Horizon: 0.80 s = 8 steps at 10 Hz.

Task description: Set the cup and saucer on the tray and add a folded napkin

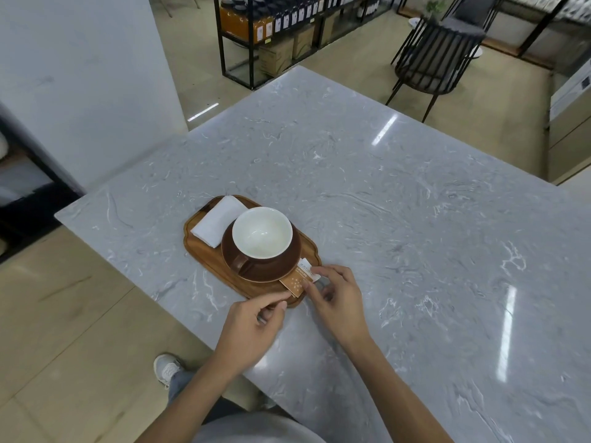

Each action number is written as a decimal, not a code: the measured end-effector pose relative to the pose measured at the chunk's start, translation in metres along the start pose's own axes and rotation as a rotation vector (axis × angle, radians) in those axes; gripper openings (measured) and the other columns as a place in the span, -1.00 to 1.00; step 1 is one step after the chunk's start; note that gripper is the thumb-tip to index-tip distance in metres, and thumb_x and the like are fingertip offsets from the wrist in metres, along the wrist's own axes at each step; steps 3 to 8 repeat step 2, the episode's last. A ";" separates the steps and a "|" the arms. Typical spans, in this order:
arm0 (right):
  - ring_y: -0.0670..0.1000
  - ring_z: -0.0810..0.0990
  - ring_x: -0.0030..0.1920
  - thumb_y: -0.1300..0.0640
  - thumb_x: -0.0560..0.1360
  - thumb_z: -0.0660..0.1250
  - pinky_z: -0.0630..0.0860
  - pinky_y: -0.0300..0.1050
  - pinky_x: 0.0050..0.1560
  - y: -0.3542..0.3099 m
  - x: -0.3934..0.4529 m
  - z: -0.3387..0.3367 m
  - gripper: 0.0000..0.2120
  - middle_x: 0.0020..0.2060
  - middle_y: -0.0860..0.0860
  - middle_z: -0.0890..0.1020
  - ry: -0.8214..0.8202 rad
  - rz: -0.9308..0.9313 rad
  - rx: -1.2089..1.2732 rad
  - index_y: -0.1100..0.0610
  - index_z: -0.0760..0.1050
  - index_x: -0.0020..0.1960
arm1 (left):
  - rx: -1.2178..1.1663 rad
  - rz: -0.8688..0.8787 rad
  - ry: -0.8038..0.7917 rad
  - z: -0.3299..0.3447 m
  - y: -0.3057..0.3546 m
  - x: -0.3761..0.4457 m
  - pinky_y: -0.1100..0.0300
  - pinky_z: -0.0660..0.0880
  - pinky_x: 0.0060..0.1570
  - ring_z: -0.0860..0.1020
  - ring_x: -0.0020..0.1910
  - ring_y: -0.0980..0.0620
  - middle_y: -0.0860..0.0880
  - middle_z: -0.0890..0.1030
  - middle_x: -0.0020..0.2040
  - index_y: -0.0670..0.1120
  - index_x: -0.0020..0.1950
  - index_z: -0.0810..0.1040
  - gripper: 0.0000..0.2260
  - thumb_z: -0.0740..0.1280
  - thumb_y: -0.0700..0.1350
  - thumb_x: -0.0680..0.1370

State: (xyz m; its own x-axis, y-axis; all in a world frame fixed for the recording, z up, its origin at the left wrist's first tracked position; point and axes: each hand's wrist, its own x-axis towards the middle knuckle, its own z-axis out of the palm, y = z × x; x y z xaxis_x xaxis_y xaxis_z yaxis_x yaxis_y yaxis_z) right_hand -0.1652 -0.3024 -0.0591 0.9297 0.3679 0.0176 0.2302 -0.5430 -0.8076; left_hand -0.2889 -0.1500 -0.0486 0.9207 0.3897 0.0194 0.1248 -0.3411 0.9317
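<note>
A wooden tray [204, 251] lies on the marble counter. On it stands a brown saucer [271, 272] with a brown cup [262, 233], white inside and empty, its handle toward me. A folded white napkin [217, 223] lies on the tray's far left part, beside the cup. Two small packets [299, 281], one white and one brown, rest at the tray's near right end against the saucer. My right hand [335, 298] pinches the packets with thumb and forefinger. My left hand [259, 321] hovers at the tray's near edge, fingers curled, touching the brown packet's corner.
The grey marble counter [399, 203] stretches far to the right and back. Its left edge runs close to the tray, with floor below. A black chair [435, 55] and a shelf of bottles [287, 20] stand beyond the counter.
</note>
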 end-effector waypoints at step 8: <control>-0.14 0.65 -0.20 -0.05 0.54 0.46 0.60 -0.27 -0.08 -0.019 0.001 -0.009 -0.82 0.15 -0.13 0.52 0.042 -0.064 -0.005 -0.18 0.59 0.13 | 0.148 0.180 -0.103 -0.016 0.015 0.005 0.18 0.63 -0.07 0.65 -0.02 0.16 0.19 0.71 0.00 0.06 0.21 0.67 -0.79 0.34 -0.02 0.61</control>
